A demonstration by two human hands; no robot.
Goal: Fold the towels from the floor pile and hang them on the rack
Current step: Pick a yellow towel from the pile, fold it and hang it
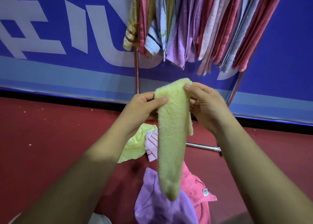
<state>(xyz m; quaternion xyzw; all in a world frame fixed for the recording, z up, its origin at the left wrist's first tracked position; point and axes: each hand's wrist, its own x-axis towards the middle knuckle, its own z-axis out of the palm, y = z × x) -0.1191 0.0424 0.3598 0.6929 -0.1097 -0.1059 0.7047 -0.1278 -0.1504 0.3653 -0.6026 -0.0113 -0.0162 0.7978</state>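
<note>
Yellow terry towel (171, 139), folded long, hangs from your left hand (142, 108) and right hand (205, 105), fingers (163, 99) of both pinching its top edge above the floor pile (162, 205).

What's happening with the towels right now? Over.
Left hand, right hand both pinch fluffy pale-yellow terry towel at its top; hangs folded long. Purple towel, pink towel lie on red floor. Metal rack ahead, crowded with hung towels.

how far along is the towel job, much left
Done: many coloured towels hang on the metal rack. In hand: left hand and right hand pinch the top of a folded pale yellow terry towel. Left: purple towel, pink towel, striped towel, lime towel on the floor.
</note>
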